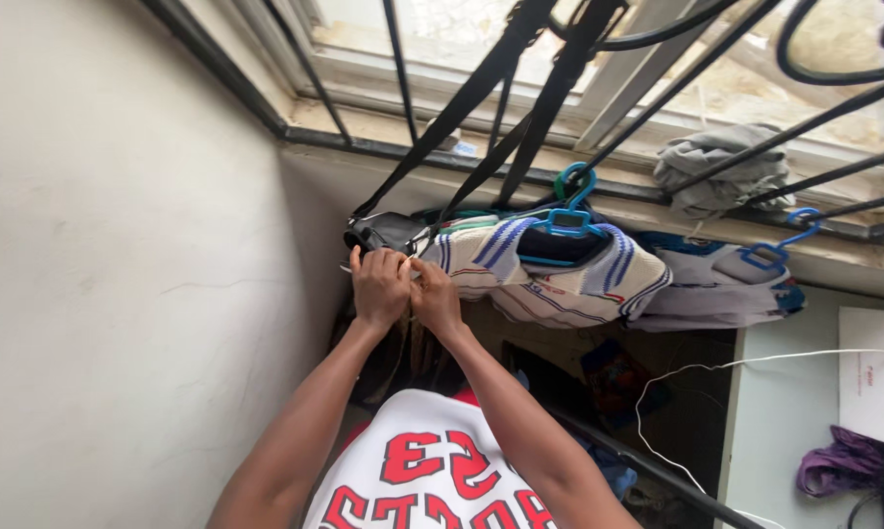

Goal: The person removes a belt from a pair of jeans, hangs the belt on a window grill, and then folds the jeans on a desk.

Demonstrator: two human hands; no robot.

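Both my hands, left hand [380,284] and right hand [435,297], touch side by side, fingers curled and pinching the dark garment [388,233] hanging at the window grille's [403,149] left end, beside a striped knit sweater [560,279] on a blue hanger [566,220].

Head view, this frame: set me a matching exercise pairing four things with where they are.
Things:
1. blue hanger
2. grey cloth
3. purple cloth
4. left hand

Places:
A. bunched on the window ledge behind the bars
B. low right, on the pale surface
C. hooked on the bar, inside the striped top
D. at the dark garment beside the wall

Pairs: 1-C, 2-A, 3-B, 4-D
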